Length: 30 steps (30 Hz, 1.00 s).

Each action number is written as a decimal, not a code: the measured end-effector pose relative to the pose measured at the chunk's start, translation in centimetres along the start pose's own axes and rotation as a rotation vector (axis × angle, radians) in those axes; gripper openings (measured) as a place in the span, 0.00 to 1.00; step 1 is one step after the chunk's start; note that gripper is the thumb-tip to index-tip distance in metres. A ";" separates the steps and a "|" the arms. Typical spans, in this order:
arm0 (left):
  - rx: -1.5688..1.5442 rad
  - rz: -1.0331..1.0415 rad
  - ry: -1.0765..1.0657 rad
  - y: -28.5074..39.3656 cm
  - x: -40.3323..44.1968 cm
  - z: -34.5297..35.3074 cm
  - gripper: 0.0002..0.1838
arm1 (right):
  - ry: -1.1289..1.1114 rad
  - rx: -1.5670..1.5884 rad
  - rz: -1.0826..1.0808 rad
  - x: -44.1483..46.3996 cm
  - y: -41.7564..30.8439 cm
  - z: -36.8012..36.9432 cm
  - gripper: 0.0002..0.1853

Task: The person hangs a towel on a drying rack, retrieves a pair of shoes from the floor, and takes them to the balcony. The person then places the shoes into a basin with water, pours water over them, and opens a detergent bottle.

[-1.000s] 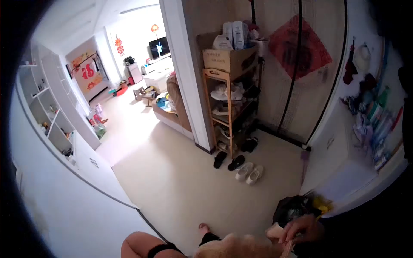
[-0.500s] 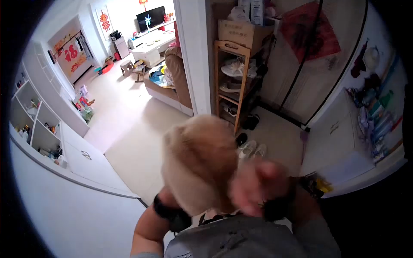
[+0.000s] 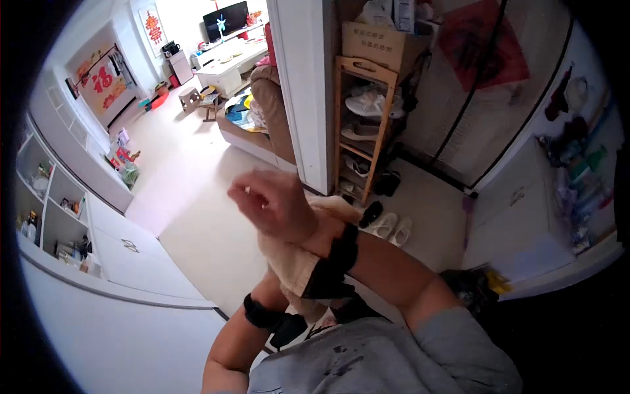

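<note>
A beige fluffy cloth item (image 3: pixel 289 266) hangs in front of my chest; its exact kind is not clear. My left forearm runs up behind it, with a black band at the wrist. My left hand is hidden by the cloth, which it appears to hold up. My right hand (image 3: pixel 272 203) crosses over the top of the cloth to the left, slightly blurred. Its fingers are curled in, with a small gap between thumb and finger and nothing seen in them. A black band circles that wrist too, and something dark hangs below it over the cloth.
A wooden shoe rack (image 3: pixel 365 131) with shoes and a cardboard box (image 3: pixel 373 44) on top stands ahead. White shoes (image 3: pixel 386 225) lie on the floor. A white cabinet (image 3: pixel 141 253) is at left, another cabinet (image 3: pixel 518 210) at right. A brown sofa (image 3: pixel 266 111) stands beyond the wall corner.
My right hand has swung from the right side of the beige cloth across to its upper left. The cloth now sits lower and is partly covered by my right forearm.
</note>
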State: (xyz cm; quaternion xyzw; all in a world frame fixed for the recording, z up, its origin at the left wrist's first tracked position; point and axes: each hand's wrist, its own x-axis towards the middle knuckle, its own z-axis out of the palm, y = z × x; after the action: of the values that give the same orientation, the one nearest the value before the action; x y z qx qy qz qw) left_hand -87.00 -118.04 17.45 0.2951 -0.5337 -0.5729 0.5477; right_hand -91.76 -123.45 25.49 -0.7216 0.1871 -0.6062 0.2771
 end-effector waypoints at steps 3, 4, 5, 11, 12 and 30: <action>0.026 -0.042 0.061 -0.5 2.1 -2.4 0.21 | -0.092 -0.196 -0.347 0.5 3.4 -0.3 0.05; -0.109 -0.082 0.131 -0.5 3.4 -3.5 0.21 | -0.076 -0.191 -0.341 1.5 5.8 -1.4 0.05; -0.267 -0.100 0.199 -0.5 4.2 -4.5 0.21 | -0.083 -0.351 -0.346 1.8 7.0 -2.7 0.07; 0.261 0.229 0.138 0.5 11.3 -6.4 0.26 | -0.051 0.247 0.530 2.2 14.3 -4.0 0.25; 1.049 0.482 0.200 0.4 12.8 -5.8 0.24 | 0.036 0.996 0.837 1.7 12.4 -4.2 0.25; 0.063 -0.286 0.269 -2.7 18.7 -22.6 0.25 | -1.104 0.535 0.510 7.3 27.4 2.9 0.15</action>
State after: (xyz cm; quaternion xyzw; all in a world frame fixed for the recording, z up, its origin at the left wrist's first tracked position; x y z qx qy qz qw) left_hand -71.25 -142.60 13.71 0.4587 -0.4262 -0.5831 0.5176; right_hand -85.68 -148.64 13.60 -0.7657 0.0256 -0.0883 0.6366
